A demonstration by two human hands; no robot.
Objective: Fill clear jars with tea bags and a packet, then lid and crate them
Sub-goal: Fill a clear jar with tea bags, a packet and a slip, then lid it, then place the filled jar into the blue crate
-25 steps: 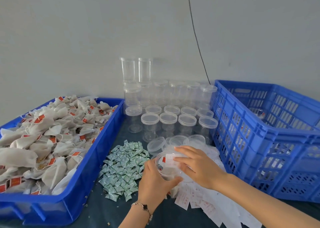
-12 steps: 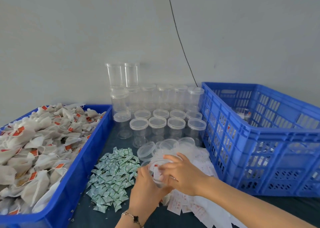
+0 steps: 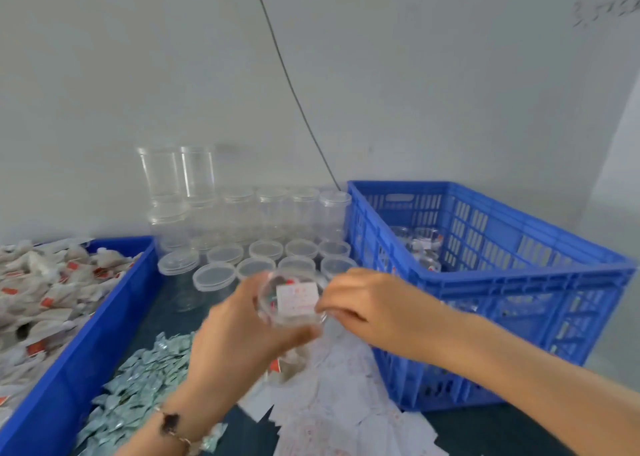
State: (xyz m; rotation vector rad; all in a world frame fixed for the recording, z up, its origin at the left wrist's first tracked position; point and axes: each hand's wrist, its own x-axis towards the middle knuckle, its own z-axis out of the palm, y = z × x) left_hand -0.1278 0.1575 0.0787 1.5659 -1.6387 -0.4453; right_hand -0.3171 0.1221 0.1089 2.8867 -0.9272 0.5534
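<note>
A clear jar [image 3: 292, 303] is lifted above the table in the middle of the view, its top turned toward me. A white paper slip with red print shows under its lid, and tea bags show lower in it. My left hand [image 3: 239, 337] grips the jar's body from the left and below. My right hand [image 3: 367, 303] pinches the jar's rim on its right side. The blue crate [image 3: 519, 282] stands just right of my hands with a few filled jars [image 3: 420, 247] on its floor.
A blue tray [image 3: 69, 362] of tea bags [image 3: 41, 292] lies at the left. Small green packets [image 3: 138, 386] are heaped below my left hand, and white paper slips [image 3: 332, 403] lie under the jar. Several empty lidded jars [image 3: 263, 247] stand at the back against the wall.
Both hands have raised the jar off the table and toward the right. The view has swung right, so the tea bag tray now sits at the left edge.
</note>
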